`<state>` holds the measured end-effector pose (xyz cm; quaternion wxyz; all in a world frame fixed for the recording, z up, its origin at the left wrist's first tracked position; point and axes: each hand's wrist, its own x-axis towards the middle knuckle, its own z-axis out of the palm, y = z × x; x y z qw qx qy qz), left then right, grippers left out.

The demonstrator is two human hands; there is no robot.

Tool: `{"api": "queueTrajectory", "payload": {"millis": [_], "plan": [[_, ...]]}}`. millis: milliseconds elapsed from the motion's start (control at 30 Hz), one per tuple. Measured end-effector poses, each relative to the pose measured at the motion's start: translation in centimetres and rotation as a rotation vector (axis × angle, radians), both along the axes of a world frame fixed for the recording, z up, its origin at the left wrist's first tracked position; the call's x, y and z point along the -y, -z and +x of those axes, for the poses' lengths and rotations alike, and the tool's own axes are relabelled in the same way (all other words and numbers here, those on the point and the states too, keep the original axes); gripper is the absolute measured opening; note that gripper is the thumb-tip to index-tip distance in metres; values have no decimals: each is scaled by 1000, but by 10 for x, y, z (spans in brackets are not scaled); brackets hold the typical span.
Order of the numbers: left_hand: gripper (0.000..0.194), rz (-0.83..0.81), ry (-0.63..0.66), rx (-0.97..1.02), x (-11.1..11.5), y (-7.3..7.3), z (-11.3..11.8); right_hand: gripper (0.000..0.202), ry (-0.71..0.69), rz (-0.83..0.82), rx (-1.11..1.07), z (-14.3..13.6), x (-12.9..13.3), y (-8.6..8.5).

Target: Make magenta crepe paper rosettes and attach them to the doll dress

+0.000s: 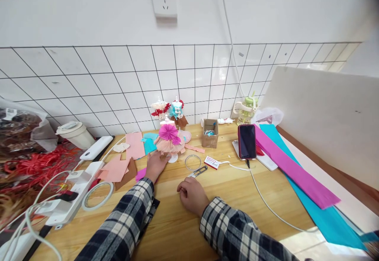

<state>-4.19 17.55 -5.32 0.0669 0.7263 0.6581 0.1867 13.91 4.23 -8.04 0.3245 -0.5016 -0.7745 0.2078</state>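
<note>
My left hand (156, 167) is at the lower left of a miniature dress form (169, 136) in a pink paper dress with magenta fan rosettes. Its fingers close at the skirt and round white base, and the fingertips are partly hidden. My right hand (193, 194) rests on the table with its fingers curled in, and no object shows in it. Just beyond it lie thread snips (199, 171) and a clear ring (192, 162), perhaps a tape roll. Two more dressed forms stand behind, one with red trim (160, 109) and one in blue (177, 109).
Pink paper pieces (135, 145) and a white tape roll (97, 196) lie left, near a power strip (75, 198). A small cardboard box (210, 133), a cabled phone (246, 141) and a bottle (248, 110) stand behind. Magenta (296, 168) and blue paper strips (319, 217) line the right.
</note>
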Motion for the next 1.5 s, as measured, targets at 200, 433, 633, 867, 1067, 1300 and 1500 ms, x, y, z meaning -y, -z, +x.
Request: {"api": "queueTrajectory", "payload": {"millis": [200, 433, 633, 867, 1067, 1300, 1500], "plan": [[36, 15, 44, 2, 34, -5, -36, 21, -9, 9, 10, 0, 2, 1], [46, 145, 80, 12, 98, 21, -80, 21, -31, -11, 50, 0, 6, 2], [41, 70, 78, 65, 104, 26, -82, 21, -27, -20, 76, -1, 8, 2], [40, -24, 100, 256, 110, 24, -81, 23, -35, 0, 45, 0, 10, 0], [48, -72, 268, 271, 119, 15, -73, 34, -46, 23, 40, 1, 19, -8], [49, -67, 393, 218, 124, 14, -60, 44, -119, 115, 170, -16, 16, -27], [53, -34, 333, 144, 122, 14, -59, 15, -192, 129, 257, -19, 8, -20]]}}
